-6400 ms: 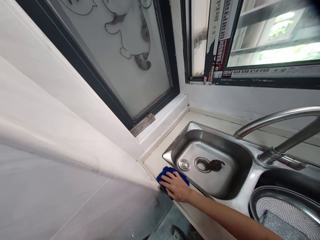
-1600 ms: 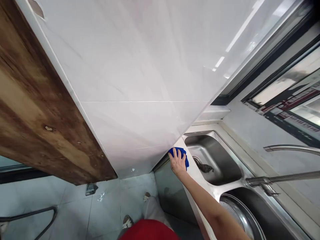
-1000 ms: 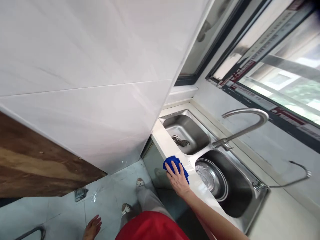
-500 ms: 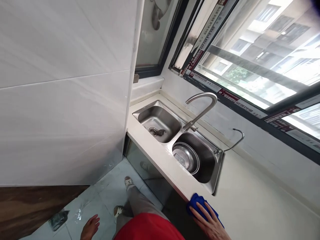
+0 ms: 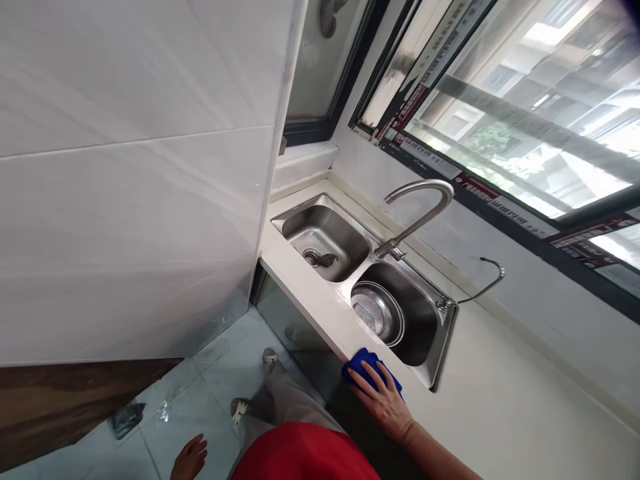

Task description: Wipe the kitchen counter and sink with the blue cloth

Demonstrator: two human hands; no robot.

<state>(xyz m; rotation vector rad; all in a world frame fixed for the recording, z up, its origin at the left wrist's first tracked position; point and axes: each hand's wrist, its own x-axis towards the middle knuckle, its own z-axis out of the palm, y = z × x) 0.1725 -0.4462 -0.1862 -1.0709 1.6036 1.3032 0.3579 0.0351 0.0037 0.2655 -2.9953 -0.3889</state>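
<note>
My right hand (image 5: 384,400) presses a blue cloth (image 5: 364,363) onto the front edge of the pale countertop (image 5: 500,407), with its fingers laid over the cloth. The cloth sits just in front of the right basin of the steel double sink (image 5: 440,347). My left hand (image 5: 189,457) hangs low beside my leg above the floor, fingers loosely apart and holding nothing.
A steel strainer bowl (image 5: 377,312) lies in the right basin, and a dark scrap (image 5: 327,259) lies at the left basin's drain. A curved tap (image 5: 420,207) rises behind the sink, with a thin spout (image 5: 480,287) to its right. A white tiled wall (image 5: 130,187) stands at the left.
My right hand swept the cloth along the counter's front edge from the left corner to past the sink. Now it has slid back left to in front of the right basin.
</note>
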